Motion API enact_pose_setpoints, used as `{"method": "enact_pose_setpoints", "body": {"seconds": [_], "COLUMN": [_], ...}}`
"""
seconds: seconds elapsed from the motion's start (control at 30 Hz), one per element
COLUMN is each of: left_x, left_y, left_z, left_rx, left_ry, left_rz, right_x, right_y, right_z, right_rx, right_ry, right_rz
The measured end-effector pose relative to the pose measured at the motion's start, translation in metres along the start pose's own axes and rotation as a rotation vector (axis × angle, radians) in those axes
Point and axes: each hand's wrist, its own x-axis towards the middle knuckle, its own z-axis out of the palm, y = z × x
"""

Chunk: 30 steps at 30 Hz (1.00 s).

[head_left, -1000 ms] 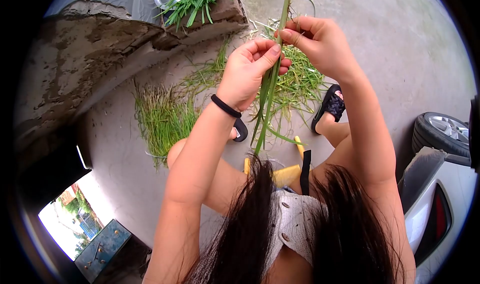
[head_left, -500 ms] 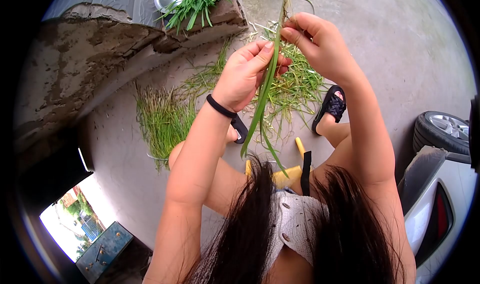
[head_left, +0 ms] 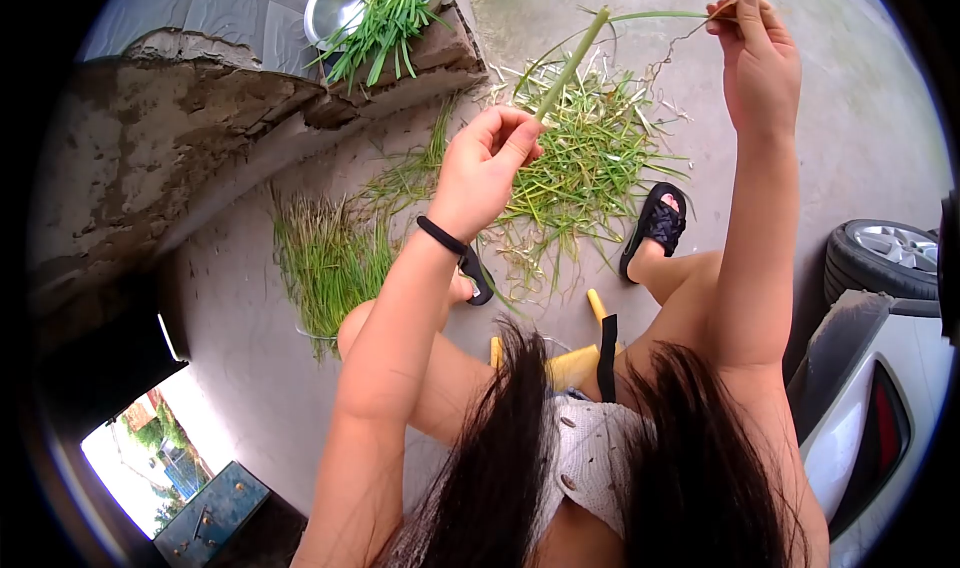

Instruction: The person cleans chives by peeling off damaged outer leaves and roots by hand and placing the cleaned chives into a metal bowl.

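Note:
A pale green, chive-like stalk [head_left: 573, 68] stands tilted up out of my left hand [head_left: 485, 168], which pinches its lower part between thumb and fingers. My right hand [head_left: 760, 63] is raised at the upper right, fingers closed on a thin green leaf [head_left: 660, 15] and some dry, stringy strands [head_left: 682, 43]. That leaf stretches from near the stalk's top across to my right fingers; whether it is still joined to the stalk I cannot tell. Beneath my hands a loose heap of green and yellowish leaves [head_left: 585, 158] lies on the concrete floor.
A metal bowl [head_left: 322, 13] with cut greens [head_left: 390, 23] spilling over its rim sits on a broken brick ledge [head_left: 455, 53]. A dense bundle of long greens [head_left: 330, 258] lies near my left knee. A car wheel [head_left: 885, 258] is at the right, a yellow stool [head_left: 572, 368] under me.
My right hand has moved up and right, away from my left, drawing a leaf and strands with it. The long leaves that hung below my left hand are out of sight; a bare stalk shows.

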Motion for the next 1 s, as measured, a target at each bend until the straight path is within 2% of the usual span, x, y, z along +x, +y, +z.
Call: {"method": "enact_pose_setpoints", "body": {"seconds": [0.1,0.23,0.33,0.43,0.53,0.73,1.0], "left_x": [-0.001,0.0,0.0,0.0,-0.001,-0.003,-0.003], "left_y": [0.001,0.005,0.005,0.007,0.004,0.005,0.005], "left_z": [-0.001,0.004,0.008,0.012,0.016,0.019,0.017], "left_rx": [-0.128,-0.187,-0.182,-0.158,-0.146,-0.144,-0.143], "left_ry": [-0.029,-0.054,-0.067,-0.074,-0.076,-0.074,-0.094], "left_rz": [-0.043,-0.066,-0.054,-0.049,-0.045,-0.041,-0.025], "right_x": [0.002,-0.018,-0.038,-0.039,-0.042,-0.045,-0.046], "right_y": [-0.007,0.011,0.019,0.004,-0.004,0.003,0.004], "right_z": [-0.007,0.003,0.013,0.036,0.047,0.05,0.051], "right_rx": [-0.347,-0.965,-1.13,-0.748,-0.578,-0.577,-0.528], "right_ry": [0.148,-0.354,-0.54,-0.562,-0.513,-0.422,-0.429], "right_rz": [-0.047,0.023,-0.098,0.102,0.308,0.374,0.341]}}
